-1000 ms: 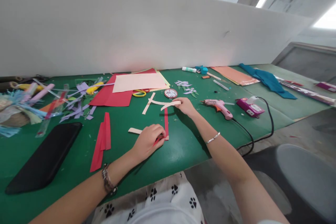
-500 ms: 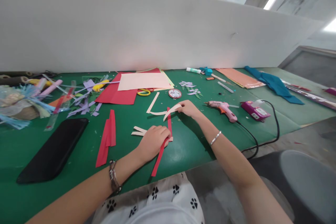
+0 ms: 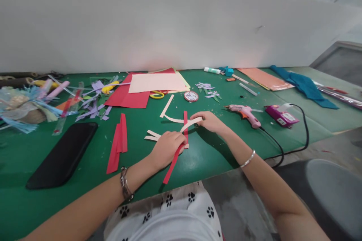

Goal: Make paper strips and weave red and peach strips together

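My left hand [image 3: 169, 145] is closed over crossing paper strips at the table's front, pressing a red paper strip [image 3: 173, 166] whose lower end sticks out toward me. Two ends of cream strips [image 3: 152, 135] poke out left of that hand. In the fingertips of my right hand [image 3: 209, 121] is the end of a cream paper strip [image 3: 191, 123], which arches down to the left over the upright red strip. Behind it, another cream strip [image 3: 173, 119] curves on the table, with a separate cream strip [image 3: 167, 106] slanting beside it. What lies under my left palm is hidden.
Red strips [image 3: 118, 145] and a black case [image 3: 63, 154] lie left. Behind are paper sheets [image 3: 157, 83], yellow-handled scissors [image 3: 156, 96] and a round clock face [image 3: 191, 96]. A pink glue gun [image 3: 245, 114] and a purple corded box [image 3: 282, 115] stand right.
My right hand has drawn the end of the cream strip slightly right and toward me, so the strip lies across the red one. My left hand stays pressed on the strips. The view has shifted slightly.
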`<state>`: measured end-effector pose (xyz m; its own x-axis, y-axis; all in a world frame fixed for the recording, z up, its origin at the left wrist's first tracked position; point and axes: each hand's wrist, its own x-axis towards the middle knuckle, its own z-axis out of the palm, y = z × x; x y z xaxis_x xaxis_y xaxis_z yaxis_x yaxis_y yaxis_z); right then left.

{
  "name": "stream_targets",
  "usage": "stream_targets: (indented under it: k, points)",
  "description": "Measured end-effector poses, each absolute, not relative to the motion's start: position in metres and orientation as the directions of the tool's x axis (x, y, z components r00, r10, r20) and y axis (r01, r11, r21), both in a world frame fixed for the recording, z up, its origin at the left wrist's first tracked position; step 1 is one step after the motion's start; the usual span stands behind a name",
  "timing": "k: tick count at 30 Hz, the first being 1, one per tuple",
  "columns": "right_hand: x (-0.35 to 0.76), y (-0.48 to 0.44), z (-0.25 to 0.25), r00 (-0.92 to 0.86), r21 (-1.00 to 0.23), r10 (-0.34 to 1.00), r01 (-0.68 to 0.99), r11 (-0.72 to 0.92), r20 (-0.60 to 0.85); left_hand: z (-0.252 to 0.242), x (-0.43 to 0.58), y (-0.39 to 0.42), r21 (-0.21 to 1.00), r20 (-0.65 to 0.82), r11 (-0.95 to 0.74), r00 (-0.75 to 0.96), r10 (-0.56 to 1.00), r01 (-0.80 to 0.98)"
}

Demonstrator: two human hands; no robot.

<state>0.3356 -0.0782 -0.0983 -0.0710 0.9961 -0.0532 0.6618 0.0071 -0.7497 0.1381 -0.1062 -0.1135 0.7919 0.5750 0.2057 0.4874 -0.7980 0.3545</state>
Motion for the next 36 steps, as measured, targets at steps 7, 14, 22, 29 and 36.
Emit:
stream_targets:
  k: [7,14,22,29,36]
  points:
    - [0.321,-0.078,-0.098,-0.079,-0.779,0.993,0.626,-0.02,-0.089,-0.113,0.137,-0.106,0.392,0.239,-0.797,0.786,0.57,0.459]
    - [0.323,-0.092,-0.086,-0.177,-0.795,0.964,0.604,-0.052,-0.198,-0.116,0.138,-0.105,0.355,0.298,-0.822,0.779,0.551,0.446]
    - [0.313,-0.109,-0.084,-0.227,-0.807,0.958,0.591,-0.007,-0.174,-0.117,0.138,-0.104,0.337,0.299,-0.821,0.774,0.558,0.462]
    - [0.32,-0.117,-0.086,-0.081,-0.712,0.996,0.697,0.088,0.044,-0.116,0.139,-0.105,0.339,0.294,-0.815,0.771,0.565,0.469]
    - [0.318,-0.117,-0.092,-0.178,-0.814,0.983,0.578,0.063,-0.05,-0.118,0.138,-0.104,0.346,0.3,-0.821,0.776,0.556,0.455]
